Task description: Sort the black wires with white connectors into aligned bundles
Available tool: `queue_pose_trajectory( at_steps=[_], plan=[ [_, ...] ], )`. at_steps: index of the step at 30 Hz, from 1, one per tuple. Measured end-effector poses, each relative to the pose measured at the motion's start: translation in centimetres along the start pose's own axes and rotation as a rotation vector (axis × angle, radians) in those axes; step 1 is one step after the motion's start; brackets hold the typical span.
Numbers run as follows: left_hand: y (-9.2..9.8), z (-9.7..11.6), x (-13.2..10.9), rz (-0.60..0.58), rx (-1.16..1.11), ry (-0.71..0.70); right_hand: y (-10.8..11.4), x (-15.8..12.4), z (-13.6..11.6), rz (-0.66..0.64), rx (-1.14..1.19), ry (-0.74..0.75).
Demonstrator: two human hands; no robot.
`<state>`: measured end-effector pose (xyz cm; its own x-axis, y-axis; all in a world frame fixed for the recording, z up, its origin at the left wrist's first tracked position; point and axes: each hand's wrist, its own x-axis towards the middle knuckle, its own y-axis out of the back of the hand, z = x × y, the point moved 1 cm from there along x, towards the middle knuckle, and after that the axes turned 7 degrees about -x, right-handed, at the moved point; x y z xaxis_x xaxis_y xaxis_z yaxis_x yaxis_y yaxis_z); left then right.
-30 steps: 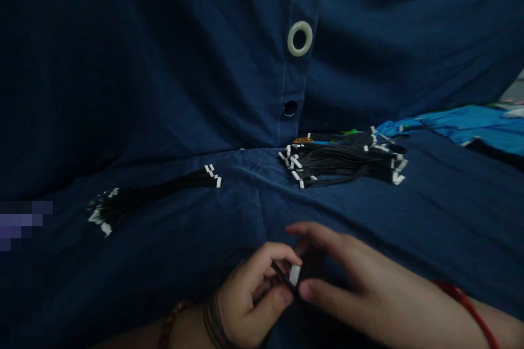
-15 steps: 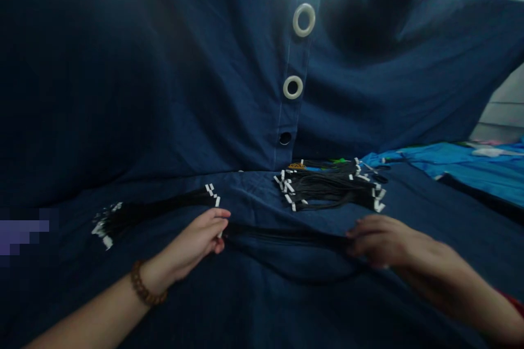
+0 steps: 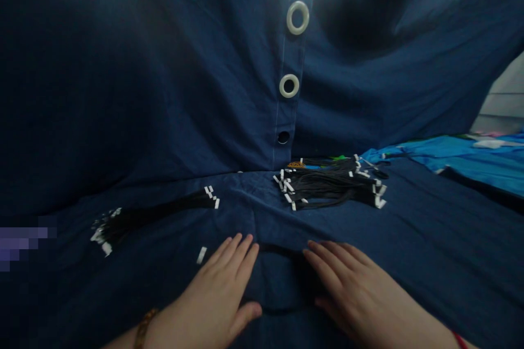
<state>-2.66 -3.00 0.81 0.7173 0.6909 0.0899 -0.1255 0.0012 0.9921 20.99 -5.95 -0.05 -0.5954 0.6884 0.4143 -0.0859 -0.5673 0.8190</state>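
Note:
My left hand (image 3: pixel 227 286) lies palm down on the dark blue cloth, fingers stretched out and thumb apart. Opposite it, my right hand (image 3: pixel 347 278) also rests flat with fingers extended, its thumb partly in shadow. Between and under them runs a loose black cord (image 3: pixel 280 250), its strands curving in a loop; much of it is hidden by the hands. A white end tag (image 3: pixel 201 255) shows just left of my left fingers. Farther left lies a bundle of black cords (image 3: pixel 159 210) with white ends.
A larger pile of white-tipped black cords (image 3: pixel 327 186) lies at the back right, with scissors (image 3: pixel 379 169) beside it. Bright blue fabric (image 3: pixel 434 155) is at the far right. Behind, a dark blue curtain (image 3: pixel 213 92) with ring eyelets (image 3: pixel 298 17) hangs down to the surface.
Both hands have come down and nearer to me, closer together. The left has let go of the cord's tagged end and the right its grip; both now press flat on the cloth.

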Motion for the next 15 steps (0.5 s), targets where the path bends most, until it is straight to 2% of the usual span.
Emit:
queue_pose_trajectory(
  at_steps=[3, 5, 7, 10, 15],
  plan=[
    [-0.1, -0.8, 0.2, -0.062, -0.047, 0.038, -1.8, -0.1, -1.2, -0.026, -0.047, 0.033],
    [-0.1, -1.4, 0.6, -0.061, -0.008, 0.103, -2.1, 0.0, -0.6, -0.051, -0.049, 0.035],
    [0.1, -1.7, 1.1, -0.061, 0.044, 0.142, -1.7, 0.2, 0.7, -0.062, -0.03, 0.016],
    [1.0, -1.9, 1.5, -0.123, 0.069, 0.115, -1.2, 0.5, 3.2, -0.026, 0.01, 0.011],
    [3.8, 0.0, 0.7, -0.251, -0.179, 0.002, -2.1, 0.5, 6.4, 0.131, 0.035, 0.063]
  ],
)
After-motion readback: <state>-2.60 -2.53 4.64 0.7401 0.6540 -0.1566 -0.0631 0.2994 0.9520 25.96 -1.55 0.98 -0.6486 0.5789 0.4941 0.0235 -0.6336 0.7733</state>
